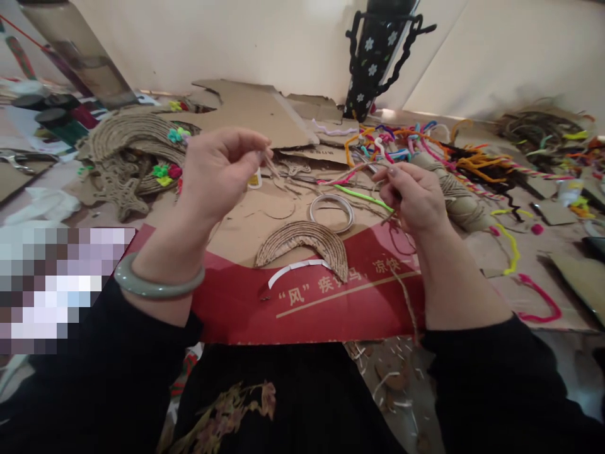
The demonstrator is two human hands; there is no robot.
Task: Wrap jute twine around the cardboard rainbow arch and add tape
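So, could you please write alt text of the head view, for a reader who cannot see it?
A person's left hand and right hand are raised above a cluttered table, each seemingly pinching thin strands. Below, a cord-covered crescent lies partly on red cardboard, beside a tape roll; colourful pipe cleaners lie to the right.

a craft workspace, shown by multicoloured fuzzy pipe cleaners [477, 165], a beige twine roll [466, 205] and a brown corded crescent [309, 232].
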